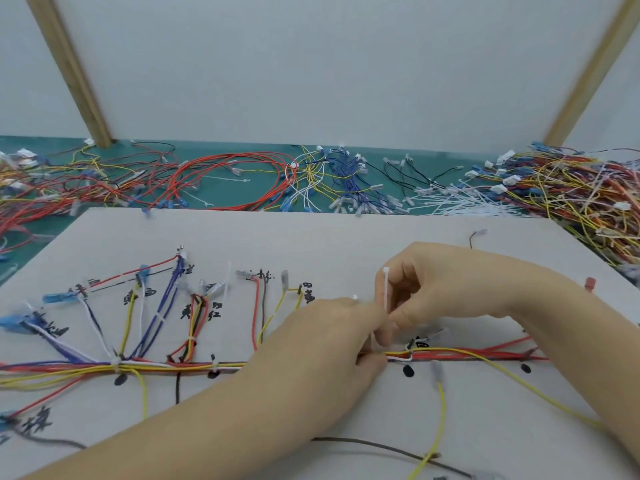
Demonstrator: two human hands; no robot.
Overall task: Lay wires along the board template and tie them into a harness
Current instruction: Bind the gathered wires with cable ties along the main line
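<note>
Tying step: both hands, left hand (341, 336) and right hand (427, 292), pinch white zip tie (385, 292) over wire bundle (450, 355); next likely thread tail, cinch.

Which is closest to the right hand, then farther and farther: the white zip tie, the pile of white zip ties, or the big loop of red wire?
1. White zip tie, pinched in the right hand.
2. Pile of white zip ties, behind the board, right.
3. Loop of red wire, far left.

Wire bundle (145, 367) hidden under left hand (322, 344)
</note>
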